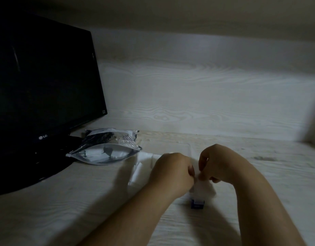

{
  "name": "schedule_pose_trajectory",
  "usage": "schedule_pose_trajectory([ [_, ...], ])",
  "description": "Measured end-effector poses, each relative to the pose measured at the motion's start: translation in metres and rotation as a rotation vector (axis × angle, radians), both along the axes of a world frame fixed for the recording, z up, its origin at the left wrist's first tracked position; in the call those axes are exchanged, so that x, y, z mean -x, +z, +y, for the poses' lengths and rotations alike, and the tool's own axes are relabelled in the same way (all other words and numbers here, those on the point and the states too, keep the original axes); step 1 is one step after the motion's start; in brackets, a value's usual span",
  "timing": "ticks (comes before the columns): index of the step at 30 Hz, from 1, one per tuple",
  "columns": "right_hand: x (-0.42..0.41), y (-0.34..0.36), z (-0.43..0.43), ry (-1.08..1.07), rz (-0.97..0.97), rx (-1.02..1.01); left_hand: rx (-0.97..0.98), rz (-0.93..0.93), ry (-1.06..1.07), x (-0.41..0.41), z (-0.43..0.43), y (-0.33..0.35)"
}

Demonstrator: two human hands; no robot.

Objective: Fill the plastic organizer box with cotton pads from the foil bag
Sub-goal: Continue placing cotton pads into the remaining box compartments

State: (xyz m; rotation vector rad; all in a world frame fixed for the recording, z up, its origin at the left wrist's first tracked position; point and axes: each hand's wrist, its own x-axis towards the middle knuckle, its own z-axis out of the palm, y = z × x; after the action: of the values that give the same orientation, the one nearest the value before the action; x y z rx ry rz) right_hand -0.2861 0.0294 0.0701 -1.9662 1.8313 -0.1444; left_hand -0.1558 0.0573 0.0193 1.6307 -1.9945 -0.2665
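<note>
A silvery foil bag (pixel 104 155) lies open on the pale wooden desk, left of my hands. My left hand (pixel 172 173) and my right hand (pixel 217 163) meet in the middle of the desk, and both pinch white cotton pads (pixel 200 183) between fingers and thumbs. Beneath and behind the hands sits the clear plastic organizer box (pixel 144 166), hard to make out in the dim light, with white pads showing at its left side. A small blue clasp or base (pixel 197 204) shows just below the pads.
A black LG monitor (pixel 43 89) stands at the left on its base. Behind the foil bag lies a clear plastic packet (pixel 114 137) with dark contents. A wood-grain back panel (pixel 206 96) closes off the desk behind; bare desk extends to the right.
</note>
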Motion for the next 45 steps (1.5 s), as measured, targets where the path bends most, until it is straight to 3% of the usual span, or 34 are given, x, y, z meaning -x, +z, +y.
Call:
schedule_pose_trajectory([
  [3, 0.002, 0.001, 0.003, -0.007, -0.001, -0.022, -0.128, -0.045, -0.037, -0.002, 0.002, 0.001],
  [19, -0.003, -0.016, -0.007, -0.088, 0.219, -0.097, -0.206, -0.13, -0.085, -0.001, -0.005, 0.0],
  [25, -0.006, -0.009, -0.007, -0.084, 0.17, 0.02, -0.124, -0.048, -0.088, -0.008, -0.004, -0.003],
  [32, -0.005, -0.001, 0.001, 0.01, 0.22, -0.069, -0.098, 0.196, -0.065, -0.027, -0.007, 0.004],
  [36, -0.006, -0.004, 0.002, 0.018, 0.195, -0.007, -0.1, 0.137, -0.086, -0.029, -0.004, 0.003],
  [45, -0.015, -0.012, -0.002, 0.014, 0.055, 0.31, 0.014, 0.258, -0.01, -0.046, -0.005, 0.013],
])
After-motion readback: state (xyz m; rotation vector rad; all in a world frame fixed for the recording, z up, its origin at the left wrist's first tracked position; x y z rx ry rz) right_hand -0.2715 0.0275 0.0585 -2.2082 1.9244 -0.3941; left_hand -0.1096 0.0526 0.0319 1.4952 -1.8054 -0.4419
